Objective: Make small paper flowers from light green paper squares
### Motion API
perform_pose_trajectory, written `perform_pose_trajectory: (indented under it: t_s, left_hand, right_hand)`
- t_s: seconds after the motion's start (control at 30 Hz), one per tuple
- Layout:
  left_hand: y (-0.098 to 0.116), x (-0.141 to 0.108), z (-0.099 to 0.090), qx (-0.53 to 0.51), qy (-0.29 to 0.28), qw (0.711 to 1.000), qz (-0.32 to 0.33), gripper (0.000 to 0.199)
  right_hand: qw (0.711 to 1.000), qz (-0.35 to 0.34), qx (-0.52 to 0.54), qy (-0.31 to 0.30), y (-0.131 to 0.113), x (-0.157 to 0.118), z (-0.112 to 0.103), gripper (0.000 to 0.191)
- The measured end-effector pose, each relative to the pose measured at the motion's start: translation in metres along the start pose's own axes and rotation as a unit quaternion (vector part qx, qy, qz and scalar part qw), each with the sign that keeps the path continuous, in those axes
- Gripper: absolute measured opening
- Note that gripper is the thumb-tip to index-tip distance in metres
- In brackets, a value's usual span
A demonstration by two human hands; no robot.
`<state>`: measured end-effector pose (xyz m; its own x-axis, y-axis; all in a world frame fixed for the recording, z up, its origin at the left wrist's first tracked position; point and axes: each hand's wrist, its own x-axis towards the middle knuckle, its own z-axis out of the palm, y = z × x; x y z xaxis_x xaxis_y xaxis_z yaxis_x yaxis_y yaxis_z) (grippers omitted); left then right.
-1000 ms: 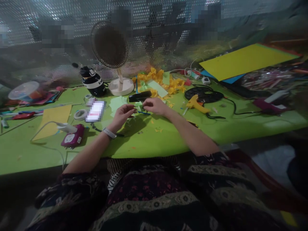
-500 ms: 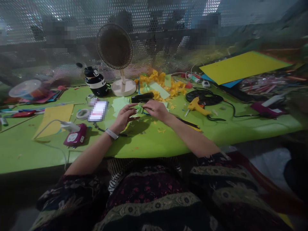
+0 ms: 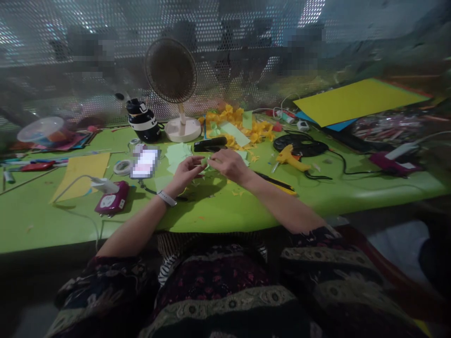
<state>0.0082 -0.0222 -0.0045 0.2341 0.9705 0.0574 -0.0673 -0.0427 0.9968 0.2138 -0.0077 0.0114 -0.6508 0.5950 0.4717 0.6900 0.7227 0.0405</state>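
Observation:
Between my two hands, over the middle of the table, is a small piece of light green paper [image 3: 205, 162]. My left hand [image 3: 188, 172], with a white band at the wrist, pinches it from the left side. The fingertips of my right hand [image 3: 229, 164] are closed on its other side, and most of the piece is hidden by fingers. A pile of light green paper slips [image 3: 176, 155] lies just beyond my left hand. Directly behind my hands is a black stapler-like tool [image 3: 210, 144]. A yellow-and-black cutter [image 3: 276, 183] rests by my right forearm.
Yellow paper flowers [image 3: 229, 116] are heaped at the back, beside a fan [image 3: 183, 130] and a dark bottle [image 3: 144, 124]. A yellow glue gun [image 3: 292, 159] lies right. At left are a phone [image 3: 144, 164], a tape roll [image 3: 122, 167] and a purple plug box [image 3: 112, 199].
My fingertips have drawn closer together around the green paper, and less of it shows now. The whole scene sits slightly farther right and lower in the view.

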Motion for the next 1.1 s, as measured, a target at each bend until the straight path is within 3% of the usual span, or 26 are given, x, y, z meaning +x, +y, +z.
perform_pose_trajectory:
  t_s: [0.17,0.37,0.53,0.7,0.8,0.93,1.03,1.1]
  left_hand:
    - [-0.009,0.003,-0.001,-0.006,0.002,1.0,0.008,0.052]
    - [-0.014,0.006,-0.005,0.039,0.037,0.997,0.064,0.029]
    - [-0.011,0.005,-0.003,0.066,0.058,0.99,0.113,0.023]
    - [-0.004,0.001,0.001,0.001,0.018,0.998,0.057,0.041]
    - [-0.004,0.001,0.001,-0.019,0.025,0.999,0.026,0.046]
    - [-0.005,0.003,-0.001,-0.036,0.061,0.997,-0.002,0.044]
    - [-0.004,0.004,0.0,-0.034,0.074,0.997,-0.015,0.04]
    - [-0.003,0.003,0.001,-0.026,0.076,0.997,-0.009,0.038]
  right_hand:
    - [1.0,0.003,0.018,0.003,-0.005,0.0,0.005,0.038]
    - [0.995,0.08,0.033,0.042,-0.005,-0.003,0.008,0.043]
    - [0.995,0.068,0.059,0.034,-0.003,-0.004,0.013,0.028]
    - [0.989,0.07,0.107,0.073,-0.001,-0.005,0.018,0.025]
    - [0.985,0.08,0.129,0.077,-0.001,-0.006,0.017,0.024]
    - [0.981,0.095,0.159,0.049,0.0,-0.002,0.002,0.024]
    - [0.979,0.14,0.148,0.007,0.012,0.002,-0.024,0.025]
    - [0.971,0.196,0.126,-0.057,0.027,0.0,-0.047,0.025]
